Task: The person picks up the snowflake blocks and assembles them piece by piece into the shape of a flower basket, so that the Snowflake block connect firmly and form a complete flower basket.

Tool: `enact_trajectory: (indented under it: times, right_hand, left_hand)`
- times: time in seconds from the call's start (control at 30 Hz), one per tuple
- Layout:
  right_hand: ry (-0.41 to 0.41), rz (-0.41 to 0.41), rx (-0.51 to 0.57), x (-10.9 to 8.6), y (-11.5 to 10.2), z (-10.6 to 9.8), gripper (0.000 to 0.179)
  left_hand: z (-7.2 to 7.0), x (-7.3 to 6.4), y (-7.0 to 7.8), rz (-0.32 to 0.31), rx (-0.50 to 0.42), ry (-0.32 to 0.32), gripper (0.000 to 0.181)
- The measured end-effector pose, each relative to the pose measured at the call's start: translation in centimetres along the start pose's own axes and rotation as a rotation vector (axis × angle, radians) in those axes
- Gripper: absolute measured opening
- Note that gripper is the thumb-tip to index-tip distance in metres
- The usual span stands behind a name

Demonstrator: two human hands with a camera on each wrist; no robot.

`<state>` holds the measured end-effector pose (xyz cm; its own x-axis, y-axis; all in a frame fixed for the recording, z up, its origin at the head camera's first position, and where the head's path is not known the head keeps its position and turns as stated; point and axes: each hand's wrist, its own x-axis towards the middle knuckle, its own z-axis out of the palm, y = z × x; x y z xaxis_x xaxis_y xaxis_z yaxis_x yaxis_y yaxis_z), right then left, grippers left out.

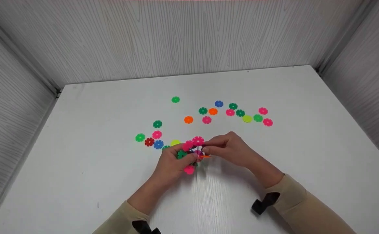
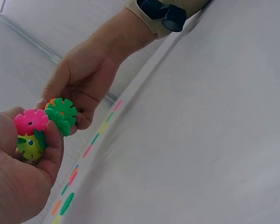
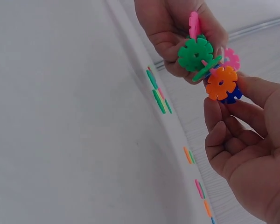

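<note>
My left hand [image 1: 171, 165] grips a cluster of interlocked notched plastic discs, the flower-shaped building kind. Pink discs [image 1: 198, 140] stand out at its top, and a green disc [image 1: 181, 154] shows beside the left thumb. From the left wrist view, a yellow disc [image 2: 33, 150] lies low in the cluster, near the palm. My right hand [image 1: 235, 151] meets the cluster from the right, its thumb and fingers pinching a blue disc [image 3: 232, 97]. That blue disc sits partly behind an orange disc [image 3: 227, 80] in the right wrist view. Fingers hide the cluster's middle.
Loose discs lie flat on the white table [image 1: 88, 146]. A group with a red disc [image 1: 149, 142] is left of my hands; a row with a blue disc [image 1: 219, 104] stretches across the back right. A lone green disc [image 1: 175, 99] lies farther back. Wood-grain panels [image 1: 189, 39] border the table.
</note>
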<state>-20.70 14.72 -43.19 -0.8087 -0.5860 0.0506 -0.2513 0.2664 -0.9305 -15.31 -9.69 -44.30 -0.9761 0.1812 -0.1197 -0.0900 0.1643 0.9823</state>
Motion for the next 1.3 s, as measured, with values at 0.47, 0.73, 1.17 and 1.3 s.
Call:
enact_trajectory:
  times: [0.47, 0.73, 1.17, 1.3]
  right_hand:
    - [0.004, 0.051, 0.130, 0.02, 0.33, -0.42, 0.028]
    - [0.029, 0.049, 0.120, -0.04, 0.13, -0.52, 0.027]
    - [-0.010, 0.008, 0.149, 0.03, 0.10, 0.06, 0.035]
    - [-0.025, 0.003, 0.149, 0.11, 0.15, 0.17, 0.038]
  left_hand:
    - [-0.06, 0.07, -0.14, 0.016, -0.022, -0.005, 0.043]
    - [-0.12, 0.11, -0.28, 0.024, -0.021, 0.004, 0.042]
    - [-0.08, 0.04, 0.13, 0.010, -0.050, -0.022, 0.047]
    - [-0.15, -0.03, 0.11, -0.020, -0.043, -0.086, 0.054]
